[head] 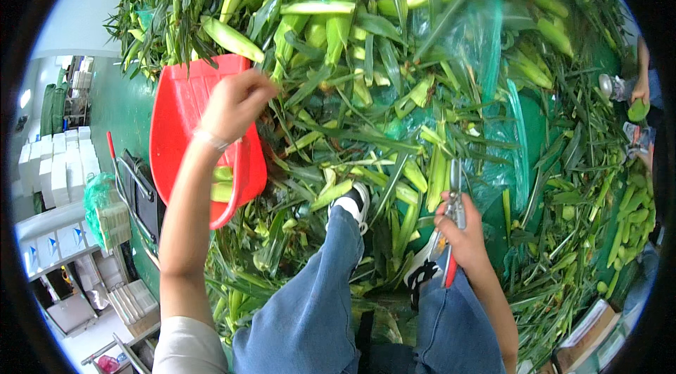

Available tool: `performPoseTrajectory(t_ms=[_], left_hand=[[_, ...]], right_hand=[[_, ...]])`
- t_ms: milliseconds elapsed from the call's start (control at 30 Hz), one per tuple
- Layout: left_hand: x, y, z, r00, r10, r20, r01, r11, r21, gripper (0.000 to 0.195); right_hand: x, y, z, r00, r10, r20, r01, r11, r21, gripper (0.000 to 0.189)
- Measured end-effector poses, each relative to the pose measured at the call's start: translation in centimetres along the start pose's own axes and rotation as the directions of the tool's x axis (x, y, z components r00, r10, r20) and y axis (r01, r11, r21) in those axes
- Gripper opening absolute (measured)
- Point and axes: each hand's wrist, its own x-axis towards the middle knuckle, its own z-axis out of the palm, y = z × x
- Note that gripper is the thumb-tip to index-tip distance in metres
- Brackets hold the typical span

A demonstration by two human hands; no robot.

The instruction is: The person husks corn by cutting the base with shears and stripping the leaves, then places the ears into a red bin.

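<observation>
My left hand is raised over the right side of a red plastic basket, slightly blurred, fingers curled; whether it holds anything does not show. Just beyond its fingertips lies a pale green corn ear in husk. A couple of green ears rest inside the basket, under my forearm. My right hand is closed around metal pruning shears with a red and orange handle, above my shoe. More husked ears are heaped in front of me.
Cut leaves and husks surround my shoes. Clear green plastic film lies across the heap. Another person's hand holds a green ear at the far right, near a pile of ears. A black hand cart stands left of the basket.
</observation>
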Motion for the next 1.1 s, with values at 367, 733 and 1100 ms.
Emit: performPoseTrajectory(t_ms=[367,733,1100], left_hand=[[6.7,2.0,11.0,0.914,-0.382,0.136,0.397,0.774,-0.494,0.048],[-14.6,1.5,9.1,0.918,-0.085,0.388,0.214,0.929,-0.303,0.059],[-11.2,2.4,6.6,0.767,0.043,0.64,0.272,0.882,-0.385,0.061]], right_hand=[[-0.7,0.2,-1.7,0.999,-0.004,0.041,0.013,0.974,-0.225,0.041],[3.9,-2.0,-1.1,0.911,-0.114,0.396,0.318,0.805,-0.501,0.064],[3.0,0.6,-2.5,0.919,0.132,0.372,-0.267,0.902,0.339,0.035]])
